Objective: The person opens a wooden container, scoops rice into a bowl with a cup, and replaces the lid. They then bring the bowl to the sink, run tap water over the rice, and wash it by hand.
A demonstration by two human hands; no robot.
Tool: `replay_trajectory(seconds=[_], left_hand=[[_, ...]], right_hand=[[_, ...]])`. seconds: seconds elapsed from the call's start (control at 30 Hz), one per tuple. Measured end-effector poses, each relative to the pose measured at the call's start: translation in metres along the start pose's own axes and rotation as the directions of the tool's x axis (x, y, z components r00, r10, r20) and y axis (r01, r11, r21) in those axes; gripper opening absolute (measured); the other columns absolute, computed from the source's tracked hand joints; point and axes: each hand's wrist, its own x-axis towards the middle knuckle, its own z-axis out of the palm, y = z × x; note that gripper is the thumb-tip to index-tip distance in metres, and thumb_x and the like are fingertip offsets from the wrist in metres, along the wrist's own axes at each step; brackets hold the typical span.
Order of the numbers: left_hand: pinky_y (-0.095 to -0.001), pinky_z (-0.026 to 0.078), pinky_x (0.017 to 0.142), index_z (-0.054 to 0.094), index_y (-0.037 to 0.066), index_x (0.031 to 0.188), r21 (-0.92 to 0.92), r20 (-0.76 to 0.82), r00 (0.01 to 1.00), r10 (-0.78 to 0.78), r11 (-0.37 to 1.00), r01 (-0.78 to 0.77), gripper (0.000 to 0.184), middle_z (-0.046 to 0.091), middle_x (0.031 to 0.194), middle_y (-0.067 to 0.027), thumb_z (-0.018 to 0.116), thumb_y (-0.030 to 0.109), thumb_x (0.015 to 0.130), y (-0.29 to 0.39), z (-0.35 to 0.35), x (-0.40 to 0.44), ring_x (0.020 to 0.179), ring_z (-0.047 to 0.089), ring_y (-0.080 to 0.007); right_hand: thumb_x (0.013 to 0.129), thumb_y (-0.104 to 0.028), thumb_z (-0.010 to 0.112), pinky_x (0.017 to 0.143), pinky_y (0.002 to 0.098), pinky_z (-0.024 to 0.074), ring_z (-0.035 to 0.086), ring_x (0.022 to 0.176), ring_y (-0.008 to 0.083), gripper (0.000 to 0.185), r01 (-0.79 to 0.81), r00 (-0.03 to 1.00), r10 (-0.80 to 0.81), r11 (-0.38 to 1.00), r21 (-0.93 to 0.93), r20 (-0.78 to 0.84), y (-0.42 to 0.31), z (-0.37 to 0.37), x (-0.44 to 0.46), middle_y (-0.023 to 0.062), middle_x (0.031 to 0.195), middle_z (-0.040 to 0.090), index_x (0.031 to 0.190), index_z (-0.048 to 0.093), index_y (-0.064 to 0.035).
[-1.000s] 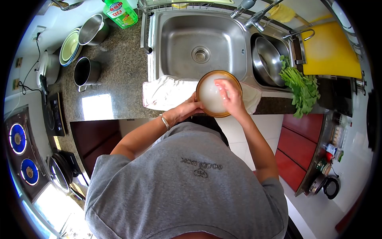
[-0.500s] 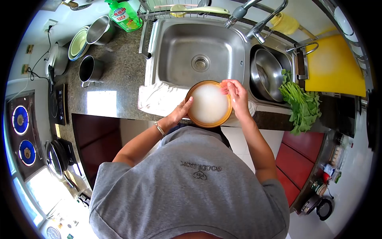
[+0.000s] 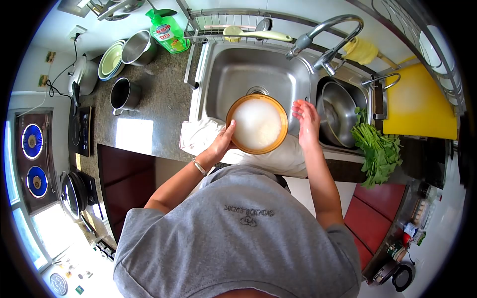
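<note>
Our left hand (image 3: 220, 145) grips the left side of an amber bowl (image 3: 284, 124) of cloudy white liquid (image 3: 256, 119) at the frame's centre, below the steel sink's drain; our right hand (image 3: 309, 126), free and loosely curled, is just beside its right rim.

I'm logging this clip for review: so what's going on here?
A person's left hand holds an orange-rimmed bowl of cloudy white liquid over the near edge of the sink. The right hand is beside the bowl, apart from it, holding nothing. A white cloth lies along the sink's front edge.
</note>
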Motion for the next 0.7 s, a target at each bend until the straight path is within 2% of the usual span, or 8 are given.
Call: replay_trajectory(seconds=[0.03, 0.13, 0.3, 0.37, 0.43, 0.53, 0.6, 0.7], left_hand=[[-0.0383, 0.051, 0.091, 0.035, 0.001, 0.134, 0.002, 0.000, 1.000, 0.005, 1.000, -0.005, 0.066, 0.052, 0.123, -0.0161, 0.035, 0.054, 0.096, 0.006, -0.003, 0.002, 0.108, 0.058, -0.0233], [-0.0379, 0.052, 0.089, 0.036, 0.003, 0.133, 0.022, -0.042, 0.999, 0.025, 0.999, -0.024, 0.063, 0.054, 0.121, -0.0145, 0.034, 0.053, 0.096, 0.027, -0.013, 0.005, 0.105, 0.060, -0.0228], [-0.0378, 0.051, 0.090, 0.033, 0.004, 0.135, 0.014, -0.128, 0.991, 0.049, 0.999, -0.048, 0.062, 0.054, 0.121, -0.0142, 0.035, 0.052, 0.096, 0.037, -0.035, 0.023, 0.105, 0.060, -0.0227], [-0.0394, 0.049, 0.092, 0.032, -0.001, 0.137, 0.024, -0.139, 0.988, 0.064, 0.998, -0.061, 0.067, 0.051, 0.127, -0.0163, 0.034, 0.053, 0.096, 0.041, -0.041, 0.028, 0.112, 0.056, -0.0256], [-0.0383, 0.051, 0.089, 0.033, -0.001, 0.136, 0.015, -0.183, 0.981, 0.058, 0.998, -0.057, 0.065, 0.051, 0.126, -0.0165, 0.035, 0.052, 0.096, 0.046, -0.042, 0.031, 0.110, 0.057, -0.0258], [-0.0381, 0.053, 0.086, 0.034, -0.001, 0.135, 0.055, -0.232, 0.971, 0.056, 0.997, -0.045, 0.064, 0.052, 0.125, -0.0171, 0.036, 0.050, 0.097, 0.050, -0.047, 0.036, 0.109, 0.058, -0.0258], [-0.0373, 0.054, 0.083, 0.034, -0.001, 0.134, 0.027, -0.198, 0.971, 0.133, 0.991, -0.130, 0.062, 0.052, 0.125, -0.0167, 0.036, 0.049, 0.097, 0.045, -0.053, 0.042, 0.107, 0.059, -0.0250], [-0.0363, 0.055, 0.080, 0.033, 0.000, 0.135, 0.025, -0.209, 0.965, 0.158, 0.987, -0.156, 0.060, 0.052, 0.124, -0.0161, 0.037, 0.047, 0.097, 0.041, -0.060, 0.046, 0.107, 0.059, -0.0241]], right_hand=[[0.096, -0.017, 0.048, 0.075, 0.0296, 0.0489, 0.061, 0.086, 0.0177, 0.021, 0.004, 1.000, -0.004, 1.000, 0.002, 0.002, 0.005, 0.000, 0.002, 0.0113, 0.099, 0.064, 0.105, 0.058, -0.0008], [0.095, -0.016, 0.048, 0.078, 0.0327, 0.0492, 0.062, 0.093, 0.0219, 0.022, -0.155, 0.987, 0.156, 0.987, -0.029, 0.029, 0.023, 0.003, 0.007, 0.0134, 0.104, 0.064, 0.108, 0.058, -0.0008], [0.096, -0.016, 0.045, 0.081, 0.0348, 0.0494, 0.062, 0.097, 0.0232, 0.025, -0.222, 0.970, 0.223, 0.975, -0.020, 0.093, 0.047, 0.007, 0.007, 0.0153, 0.110, 0.063, 0.112, 0.056, -0.0003], [0.096, -0.016, 0.044, 0.084, 0.0352, 0.0489, 0.061, 0.101, 0.0240, 0.026, -0.307, 0.944, 0.305, 0.952, -0.004, 0.122, 0.048, 0.013, 0.004, 0.0157, 0.112, 0.062, 0.115, 0.054, -0.0004], [0.097, -0.018, 0.043, 0.088, 0.0363, 0.0480, 0.060, 0.105, 0.0250, 0.028, -0.332, 0.932, 0.330, 0.943, -0.012, 0.149, 0.058, 0.012, 0.008, 0.0165, 0.115, 0.060, 0.117, 0.052, 0.0004], [0.097, -0.018, 0.043, 0.090, 0.0375, 0.0475, 0.058, 0.108, 0.0259, 0.031, -0.375, 0.912, 0.364, 0.927, 0.023, 0.192, 0.063, 0.016, 0.010, 0.0176, 0.117, 0.058, 0.120, 0.049, 0.0014], [0.097, -0.022, 0.043, 0.094, 0.0397, 0.0457, 0.056, 0.111, 0.0272, 0.036, -0.439, 0.887, 0.419, 0.896, 0.072, 0.195, 0.063, 0.021, 0.011, 0.0191, 0.120, 0.056, 0.123, 0.045, 0.0024], [0.098, -0.028, 0.041, 0.097, 0.0410, 0.0432, 0.053, 0.115, 0.0278, 0.042, -0.532, 0.836, 0.480, 0.828, 0.178, 0.267, 0.070, 0.025, 0.017, 0.0202, 0.123, 0.054, 0.126, 0.042, 0.0026]])
